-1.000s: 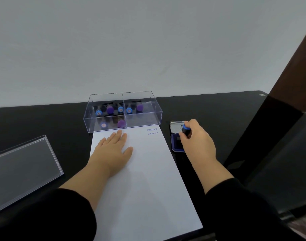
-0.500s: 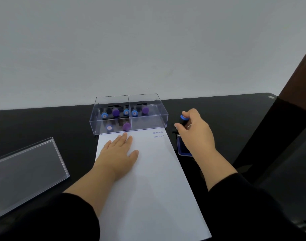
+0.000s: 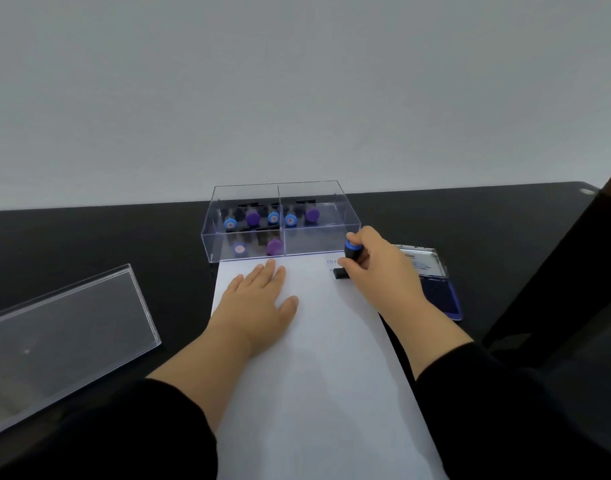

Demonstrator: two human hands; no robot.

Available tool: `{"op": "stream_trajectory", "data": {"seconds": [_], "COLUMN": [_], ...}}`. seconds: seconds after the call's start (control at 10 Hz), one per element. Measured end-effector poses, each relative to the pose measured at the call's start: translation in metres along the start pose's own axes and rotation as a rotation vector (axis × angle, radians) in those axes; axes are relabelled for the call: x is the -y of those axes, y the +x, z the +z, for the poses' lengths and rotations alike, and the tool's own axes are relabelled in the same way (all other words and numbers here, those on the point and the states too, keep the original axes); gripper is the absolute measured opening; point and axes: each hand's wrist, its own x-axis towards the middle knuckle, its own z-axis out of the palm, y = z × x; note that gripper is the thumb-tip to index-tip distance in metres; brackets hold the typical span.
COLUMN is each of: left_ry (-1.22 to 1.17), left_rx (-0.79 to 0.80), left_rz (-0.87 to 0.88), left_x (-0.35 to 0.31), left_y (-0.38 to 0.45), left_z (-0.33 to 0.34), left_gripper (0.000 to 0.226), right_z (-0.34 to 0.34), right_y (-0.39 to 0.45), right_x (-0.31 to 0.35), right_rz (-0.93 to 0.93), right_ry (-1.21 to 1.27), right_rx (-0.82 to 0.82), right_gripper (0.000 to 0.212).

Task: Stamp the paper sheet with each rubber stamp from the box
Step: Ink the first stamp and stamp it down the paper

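Black tabletop (image 3: 89, 244) carries all items. White paper sheet (image 3: 318, 358) lies lengthwise at centre, running from the near edge to the clear plastic box (image 3: 280, 223) at its far end. Detached clear lid (image 3: 61, 334) rests at left. Open ink pad (image 3: 435, 285) sits just right of the sheet.

Left hand (image 3: 259, 303) lies flat on the sheet's far left part, fingers straight, pinning it down. Right hand (image 3: 377, 268) grips a blue-capped rubber stamp (image 3: 349, 259); a second ago this stamp was at the ink pad, and it has since crossed to the sheet's far right corner, base at or just above the paper, beside faint blue impressions (image 3: 332, 263).

Judgement: the stamp is inked and an impression is imminent. Seven stamps remain in the box, so the task appears at an early stage.
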Motion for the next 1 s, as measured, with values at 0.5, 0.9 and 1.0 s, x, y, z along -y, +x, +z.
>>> {"op": "stream_trajectory", "data": {"seconds": [0.5, 0.9, 1.0], "left_ry": [0.006, 0.008, 0.010], "left_rx": [0.003, -0.007, -0.004], "left_rz": [0.000, 0.002, 0.004], "left_x": [-0.0009, 0.0003, 0.0000], "left_y": [-0.0007, 0.0001, -0.0003], "left_z": [-0.0011, 0.0006, 0.0002], "left_gripper": [0.060, 0.060, 0.060], "right_z": [0.0050, 0.0066, 0.0065], "right_y": [-0.0008, -0.0032, -0.0042], "right_x": [0.0039, 0.0060, 0.0063], "right_rz": [-0.027, -0.010, -0.020], "right_ry": [-0.056, -0.038, -0.034], "right_rx": [0.022, -0.010, -0.018], "right_gripper": [0.027, 0.021, 0.022]}}
